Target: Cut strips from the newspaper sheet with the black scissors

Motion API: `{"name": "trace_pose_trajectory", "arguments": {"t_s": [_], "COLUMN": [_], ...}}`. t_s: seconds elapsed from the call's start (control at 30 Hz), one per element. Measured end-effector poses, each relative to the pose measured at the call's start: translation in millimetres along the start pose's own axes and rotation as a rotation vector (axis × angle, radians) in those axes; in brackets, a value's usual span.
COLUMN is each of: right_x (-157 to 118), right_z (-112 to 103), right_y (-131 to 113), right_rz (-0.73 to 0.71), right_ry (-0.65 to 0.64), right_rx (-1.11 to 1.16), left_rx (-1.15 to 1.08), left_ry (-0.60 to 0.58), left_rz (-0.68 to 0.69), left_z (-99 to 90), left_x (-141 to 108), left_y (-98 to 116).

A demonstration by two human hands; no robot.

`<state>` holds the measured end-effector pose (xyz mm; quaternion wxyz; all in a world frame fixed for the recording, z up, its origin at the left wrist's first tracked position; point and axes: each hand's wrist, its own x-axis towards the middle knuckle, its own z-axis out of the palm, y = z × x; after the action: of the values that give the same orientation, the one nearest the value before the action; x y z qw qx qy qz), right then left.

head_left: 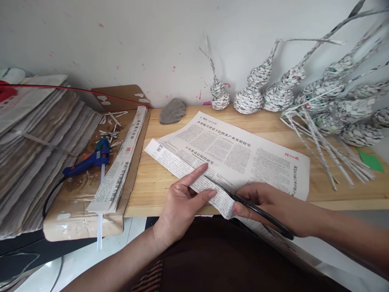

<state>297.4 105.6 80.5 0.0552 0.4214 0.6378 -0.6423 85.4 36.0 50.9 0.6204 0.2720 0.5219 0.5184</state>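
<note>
Two bare hands are working a white printed newspaper sheet (219, 142) on my feed, and it's lying at an angle on the pale wooden tabletop (152, 194), its near edge reaching the front. From my end I can see the right hand (270, 207) closed round a pair of black scissors (258, 211), blades lying along the line between the sheet and its narrow near strip (223, 202). The left hand (179, 202) has its index finger stretched over the paper, thumb on that strip, small gap between them; the other fingers are mostly hidden, so I can't tell if they're pinching from underneath. Off to the left, a blue glue gun (100, 156) sits on brown cardboard (69, 223) beside long printed paper strips (121, 166). Behind the sheet there's a lumpy grey cloth (172, 110), plus woven paper gourd shapes (249, 95) along the wall, with thin rolled paper sticks (322, 150) lying near them on the right.
</note>
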Motion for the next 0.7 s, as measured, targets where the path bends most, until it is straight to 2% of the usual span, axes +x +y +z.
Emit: {"name": "trace_pose_trajectory", "arguments": {"t_s": [0.2,0.4,0.57,0.7], "right_x": [-1,-5,-4,0], "right_z": [-6,-12,-7,-5], "right_y": [-1,-1,-12,-18], "right_rz": [0.011,0.048,0.051,0.045], "right_ry": [-0.003,-0.023,0.009,-0.009], "right_rx": [-0.035,-0.082,-0.113,-0.098], "left_rx": [0.001,0.008,0.054,0.07], "left_ry": [-0.009,0.071,0.016,0.039], "left_rz": [0.003,0.087,0.057,0.08], "left_z": [-3.8,-18.1,-13.9,-12.3], "left_x": [5,15,10,9], "left_y": [0,4,5,6]}}
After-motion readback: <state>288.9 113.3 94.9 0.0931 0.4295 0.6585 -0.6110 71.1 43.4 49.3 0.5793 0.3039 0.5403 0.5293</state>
